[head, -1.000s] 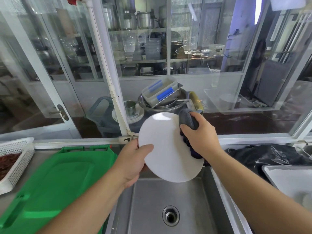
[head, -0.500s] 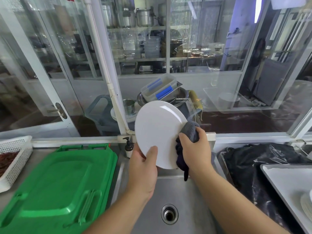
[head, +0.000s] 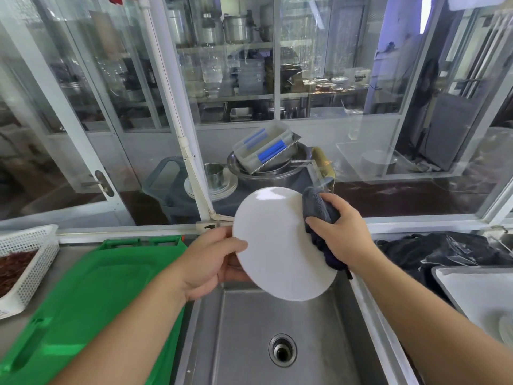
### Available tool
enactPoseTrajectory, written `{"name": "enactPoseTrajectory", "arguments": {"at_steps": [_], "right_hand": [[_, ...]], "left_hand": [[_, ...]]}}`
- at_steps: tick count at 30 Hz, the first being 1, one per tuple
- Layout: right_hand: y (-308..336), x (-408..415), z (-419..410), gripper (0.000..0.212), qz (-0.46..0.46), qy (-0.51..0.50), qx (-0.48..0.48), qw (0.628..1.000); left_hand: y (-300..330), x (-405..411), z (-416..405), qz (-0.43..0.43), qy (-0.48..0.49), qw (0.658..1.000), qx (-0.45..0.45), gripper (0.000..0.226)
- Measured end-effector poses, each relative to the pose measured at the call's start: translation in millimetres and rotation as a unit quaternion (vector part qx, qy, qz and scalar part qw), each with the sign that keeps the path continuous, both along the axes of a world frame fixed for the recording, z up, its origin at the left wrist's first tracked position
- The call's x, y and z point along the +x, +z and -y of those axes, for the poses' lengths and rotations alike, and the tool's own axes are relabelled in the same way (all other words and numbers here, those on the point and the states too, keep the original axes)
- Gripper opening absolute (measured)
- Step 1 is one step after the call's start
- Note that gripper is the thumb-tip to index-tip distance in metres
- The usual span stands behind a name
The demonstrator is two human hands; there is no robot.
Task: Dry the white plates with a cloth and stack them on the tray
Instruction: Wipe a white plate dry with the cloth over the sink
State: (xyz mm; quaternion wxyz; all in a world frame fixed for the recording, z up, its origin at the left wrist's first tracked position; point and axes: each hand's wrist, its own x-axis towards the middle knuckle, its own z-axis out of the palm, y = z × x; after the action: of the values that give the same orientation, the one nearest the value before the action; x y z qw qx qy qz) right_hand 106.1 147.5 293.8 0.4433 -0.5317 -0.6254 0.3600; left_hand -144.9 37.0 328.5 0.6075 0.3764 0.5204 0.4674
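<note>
Steel sink [head: 277, 323] under a glazed kitchen partition; plate held above the basin.
Left hand [head: 206, 263] pinches the white plate [head: 277, 245] at its left rim, thumb on the face. Right hand [head: 340, 232] clutches a dark cloth [head: 317, 208] against the right rim. Tray [head: 472, 290] sits near right.

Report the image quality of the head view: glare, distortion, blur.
Head view: wide-angle lens bows the window frames; reflections veil the glass panes; a bright highlight tops the round white plate, washing out its surface; daylight is even, shadows soft; the hands and dark grey cloth look sharp.
</note>
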Motion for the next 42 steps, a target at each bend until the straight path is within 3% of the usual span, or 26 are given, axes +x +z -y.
{"name": "enactPoseTrajectory", "arguments": {"at_steps": [4,8,11,15,20,24,27,31,37,42], "right_hand": [[-3,-2,2,0.051,0.021,0.028,0.013,0.999],[-2,-5,-1,0.047,0.020,0.019,0.017,0.999],[-1,-10,-3,0.044,-0.028,-0.005,0.000,1.000],[-5,-25,6,0.055,-0.080,-0.080,0.003,0.994],[-20,-42,28,0.050,-0.155,-0.118,-0.027,0.981],[-26,-34,26,0.046,-0.200,-0.125,-0.062,0.970],[-21,-22,19,0.052,-0.163,-0.114,-0.042,0.979],[-6,-9,16,0.050,-0.097,-0.086,-0.001,0.992],[9,-5,17,0.045,-0.018,-0.045,0.055,0.997],[3,-8,24,0.043,0.170,-0.055,0.107,0.978]], "left_hand": [[-5,2,1,-0.060,-0.044,0.997,0.003,0.028],[-12,10,5,-0.042,-0.019,0.998,0.032,0.034],[-17,31,6,-0.023,0.041,0.995,0.088,0.037],[-28,58,3,-0.024,0.142,0.977,0.157,0.038],[-39,78,3,0.028,0.168,0.967,0.190,0.048],[-47,80,10,0.051,0.124,0.976,0.175,0.054],[-40,69,12,0.057,0.071,0.988,0.128,0.044],[-21,36,3,0.068,0.082,0.992,0.063,0.015],[-15,19,-1,-0.008,0.026,0.998,0.059,0.038],[-21,28,-1,0.003,0.075,0.993,0.092,0.031]]}}
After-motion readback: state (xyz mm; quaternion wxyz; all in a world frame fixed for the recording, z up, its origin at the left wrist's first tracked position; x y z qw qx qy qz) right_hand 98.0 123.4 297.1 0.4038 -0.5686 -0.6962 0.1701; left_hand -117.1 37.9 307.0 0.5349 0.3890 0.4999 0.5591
